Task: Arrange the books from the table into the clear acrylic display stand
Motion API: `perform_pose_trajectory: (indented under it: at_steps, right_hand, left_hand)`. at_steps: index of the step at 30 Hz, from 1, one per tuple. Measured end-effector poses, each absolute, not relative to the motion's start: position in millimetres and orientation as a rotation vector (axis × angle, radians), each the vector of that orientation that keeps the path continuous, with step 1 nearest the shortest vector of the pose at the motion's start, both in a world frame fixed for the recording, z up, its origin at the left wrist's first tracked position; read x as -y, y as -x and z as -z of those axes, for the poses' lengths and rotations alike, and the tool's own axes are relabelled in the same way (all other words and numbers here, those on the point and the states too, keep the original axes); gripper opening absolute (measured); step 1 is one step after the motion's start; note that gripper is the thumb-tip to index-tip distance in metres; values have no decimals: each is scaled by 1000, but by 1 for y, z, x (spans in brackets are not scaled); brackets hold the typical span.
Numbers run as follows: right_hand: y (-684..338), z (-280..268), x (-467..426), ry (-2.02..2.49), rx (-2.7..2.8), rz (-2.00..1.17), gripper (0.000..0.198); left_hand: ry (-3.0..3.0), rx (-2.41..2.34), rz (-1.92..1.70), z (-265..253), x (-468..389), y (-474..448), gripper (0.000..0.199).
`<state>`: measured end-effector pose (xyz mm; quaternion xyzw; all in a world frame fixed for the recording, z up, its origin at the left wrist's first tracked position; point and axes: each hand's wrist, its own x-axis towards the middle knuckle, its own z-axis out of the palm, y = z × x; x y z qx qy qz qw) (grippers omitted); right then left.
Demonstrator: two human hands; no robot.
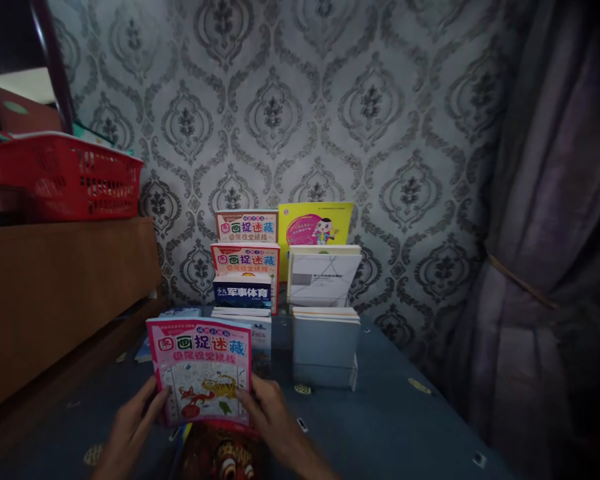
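A pink picture book (pixel 200 373) with cartoon animals on its cover is held up between my two hands, its front facing me. My left hand (pixel 139 415) grips the lower left edge, thumb on the cover. On the lower right edge, my right hand (pixel 275 417) does the same. Below the pink book lies another book (pixel 225 457) with a dark brown picture cover, partly hidden. Behind it stand upright books in two rows, among them a dark blue book (pixel 243 293), a red-edged picture book (pixel 245 259) and a grey-blue book (pixel 326 347).
A tall yellow book (pixel 316 227) leans at the patterned wall. Flat blue booklets (pixel 180 313) lie behind my left hand. On the left, a red plastic basket (pixel 65 177) sits on a brown wooden cabinet (pixel 70 287). A tied curtain (pixel 525 300) hangs at right.
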<state>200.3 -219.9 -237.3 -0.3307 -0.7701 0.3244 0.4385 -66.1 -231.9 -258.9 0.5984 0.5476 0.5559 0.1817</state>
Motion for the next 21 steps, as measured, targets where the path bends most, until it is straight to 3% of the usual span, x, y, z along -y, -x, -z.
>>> perform_pose_trajectory:
  at_steps: [21]
  right_hand:
    - [-218, 193, 192, 806, 1907, -697, 34]
  left_hand:
    - [-1848, -1511, -1520, 219, 201, 49, 53]
